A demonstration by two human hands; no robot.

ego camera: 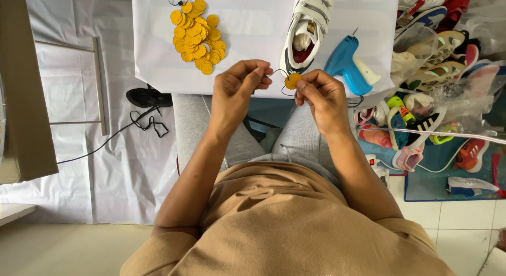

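My right hand (321, 97) pinches a small round yellow tag (292, 80) between thumb and forefinger. My left hand (237, 89) holds the end of a thin black string (276, 72) that loops to the tag. Both hands hover over my lap at the near edge of a white table (253, 28). Just beyond them on the table lies a white strapped sneaker (307, 28), toe toward me. A pile of several yellow round tags (196, 36) sits at the table's left part.
A blue glue gun (348, 62) lies on the table right of the sneaker. Several colourful sneakers (437, 81), some in clear bags, are heaped on the floor at right. A black shoe (148, 98) and a black cable (132, 128) lie on white sheeting at left.
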